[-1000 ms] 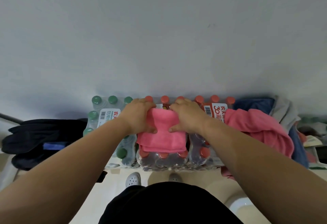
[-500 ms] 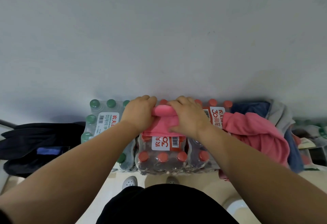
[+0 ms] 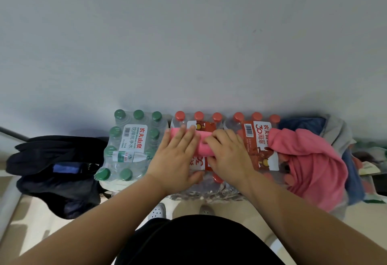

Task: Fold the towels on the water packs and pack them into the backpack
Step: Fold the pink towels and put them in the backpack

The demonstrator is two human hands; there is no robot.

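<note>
A small pink towel (image 3: pixel 202 145), folded into a thick narrow strip, lies across the middle red-capped water pack (image 3: pixel 198 122). My left hand (image 3: pixel 177 155) rests flat on its left part, fingers spread. My right hand (image 3: pixel 227 153) presses on its right part, fingers curled over the fold. A loose pink towel (image 3: pixel 310 160) is heaped on the right red-capped pack (image 3: pixel 254 130). A black backpack (image 3: pixel 56 172) lies to the left of the green-capped pack (image 3: pixel 129 145).
Blue cloth (image 3: pixel 301 123) and grey cloth (image 3: pixel 337 130) lie behind the pink heap at the right. A plain grey wall (image 3: pixel 188 44) stands right behind the packs. My shoes (image 3: pixel 158 211) show on the pale floor below.
The pink towel has been folded away from me into a narrower strip nearer the wall. My left hand has flattened on it, and the middle pack's label now shows.
</note>
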